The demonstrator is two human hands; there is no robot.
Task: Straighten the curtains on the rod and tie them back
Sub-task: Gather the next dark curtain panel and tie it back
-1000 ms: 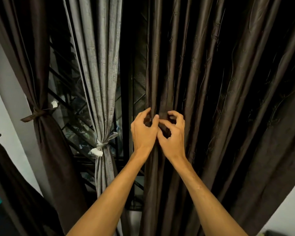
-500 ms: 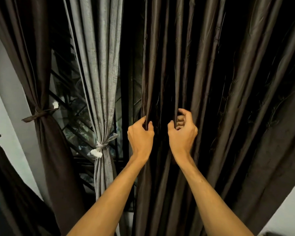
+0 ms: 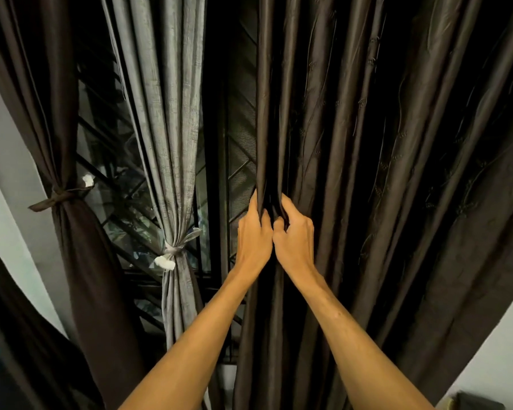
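Currently, left hand [image 3: 253, 241]: fingers curled round a gathered fold at the curtain's left edge.
Right hand [image 3: 293, 241]: touching the left hand, fingers clenched on the neighbouring folds.
Dark brown curtain [image 3: 367, 173]: hanging loose right of centre, untied.
Grey curtain [image 3: 172, 113]: just left, bound by a pale tie [image 3: 174, 250].
Far-left brown curtain [image 3: 57, 113]: tied back.
Window grille [image 3: 240, 137]: behind, between the curtains.

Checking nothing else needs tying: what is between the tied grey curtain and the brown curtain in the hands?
Only the window grille shows between the grey curtain and the brown curtain in the head view; no other fabric.
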